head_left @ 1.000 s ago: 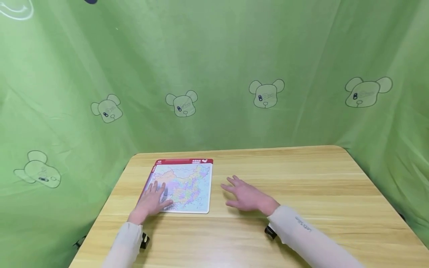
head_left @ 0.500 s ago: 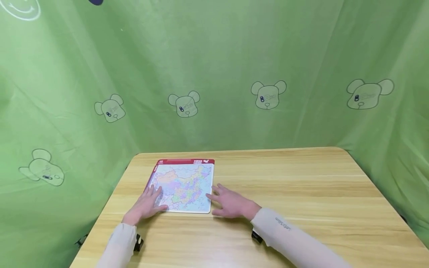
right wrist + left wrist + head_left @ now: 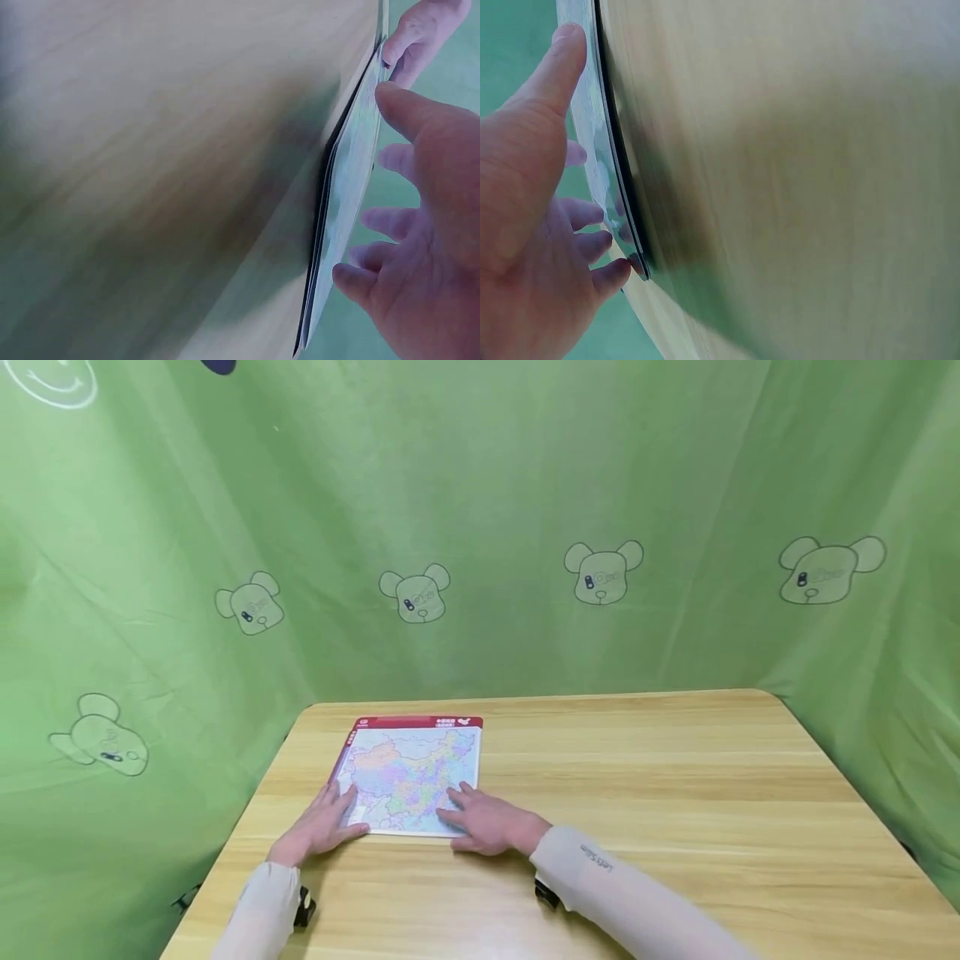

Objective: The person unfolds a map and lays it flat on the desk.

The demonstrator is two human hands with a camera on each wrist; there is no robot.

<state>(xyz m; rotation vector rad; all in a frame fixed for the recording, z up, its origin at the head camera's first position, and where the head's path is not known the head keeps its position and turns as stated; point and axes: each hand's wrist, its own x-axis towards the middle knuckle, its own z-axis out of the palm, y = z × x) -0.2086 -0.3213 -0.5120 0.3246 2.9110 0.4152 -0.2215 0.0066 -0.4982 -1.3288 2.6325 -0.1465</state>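
Note:
A flat map board (image 3: 408,777) with a red top band and a coloured map lies on the left part of the wooden table. My left hand (image 3: 318,822) is spread over its lower left corner, thumb near the front edge. Over the lower right corner reaches my right hand (image 3: 483,822), fingers apart above the map. In the left wrist view the board's dark edge (image 3: 619,150) shows beside the little finger and thumb. The right wrist view has the board (image 3: 345,172) edge-on, with the right fingertips close to its face.
The wooden table (image 3: 675,777) extends to the right and in front of the board. A green curtain (image 3: 510,527) printed with bear heads hangs behind and at both sides. Each wrist wears a small black device.
My right hand has moved left from the bare table to the board's lower right corner. My left hand has slid slightly toward the lower left corner. The board stays in place.

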